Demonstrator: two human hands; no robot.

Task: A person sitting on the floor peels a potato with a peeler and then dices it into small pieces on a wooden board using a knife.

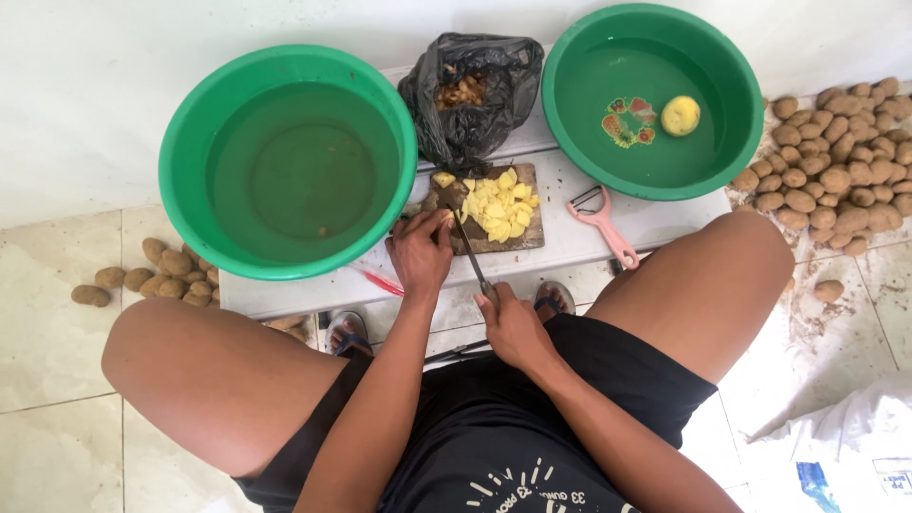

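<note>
A small wooden cutting board (pixel 529 235) lies on a low white bench (pixel 655 220), covered with yellow cut potato pieces (pixel 498 203). My left hand (pixel 419 251) rests on the board's near left corner, fingers pressing a potato piece. My right hand (pixel 514 328) grips the handle of a knife (pixel 469 253) whose blade reaches onto the board beside my left fingers.
Two green basins of water stand on the bench: a large one (pixel 190 142) on the left, and one on the right (pixel 731 142) with one peeled potato (pixel 680 115). A black bag of peels (pixel 470 100), a pink peeler (pixel 604 223), and potato heaps on the floor at right (pixel 836 161) and left (pixel 157 271).
</note>
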